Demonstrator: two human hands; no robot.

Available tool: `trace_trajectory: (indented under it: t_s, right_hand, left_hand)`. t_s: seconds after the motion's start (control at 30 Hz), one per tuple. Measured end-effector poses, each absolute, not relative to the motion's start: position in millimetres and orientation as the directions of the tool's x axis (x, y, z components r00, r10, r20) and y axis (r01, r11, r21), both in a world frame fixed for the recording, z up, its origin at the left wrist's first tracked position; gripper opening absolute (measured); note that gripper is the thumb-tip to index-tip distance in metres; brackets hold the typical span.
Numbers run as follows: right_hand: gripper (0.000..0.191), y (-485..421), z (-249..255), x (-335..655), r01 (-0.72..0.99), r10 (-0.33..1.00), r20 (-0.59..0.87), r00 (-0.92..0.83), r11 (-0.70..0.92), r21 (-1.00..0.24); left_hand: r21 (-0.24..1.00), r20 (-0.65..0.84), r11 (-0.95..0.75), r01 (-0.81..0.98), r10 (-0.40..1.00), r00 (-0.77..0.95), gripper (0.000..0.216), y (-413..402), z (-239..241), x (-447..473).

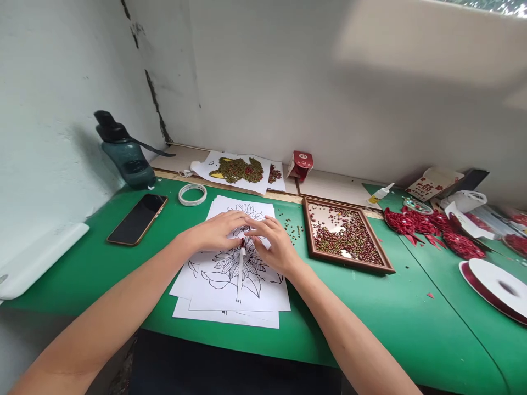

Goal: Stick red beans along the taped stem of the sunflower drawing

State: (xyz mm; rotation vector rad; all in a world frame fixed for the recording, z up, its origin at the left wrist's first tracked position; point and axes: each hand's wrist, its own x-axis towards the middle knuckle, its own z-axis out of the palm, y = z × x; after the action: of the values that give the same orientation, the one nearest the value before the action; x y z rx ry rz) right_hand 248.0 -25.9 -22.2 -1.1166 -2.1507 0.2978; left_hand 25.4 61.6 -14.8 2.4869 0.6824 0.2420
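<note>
While curling left hand and right hand half-open over the flower drawing, cannot tell if gripping the white strip — no filling on visible petals (red-green grains right of the drawing).

green tabletop, white sheets with black sunflower line drawings, brown frame around dark-red and green beads, black phone edged in orange, teal bottle with black cap, white spool of deep-red ribbon
</note>
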Motion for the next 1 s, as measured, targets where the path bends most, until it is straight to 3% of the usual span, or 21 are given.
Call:
trace_trajectory:
  t_s: [0.47,0.73,1.0]
  right_hand:
    - [0.076,-28,-19,246,0.659,0.791,0.4,-0.463,0.609,-0.442]
    - [0.062,-29,-15,237,0.741,0.803,0.381,-0.458,0.582,-0.336]
    - [0.059,-26,-21,247,0.67,0.766,0.513,-0.389,0.617,-0.413]
  left_hand:
    - [0.536,0.002,-0.71,0.457,0.542,0.84,0.053,61,-13,28]
    - [0.582,-0.004,-0.663,0.471,0.577,0.816,0.055,61,-16,25]
    - [0.555,-0.01,-0.697,0.455,0.542,0.841,0.048,61,-11,28]
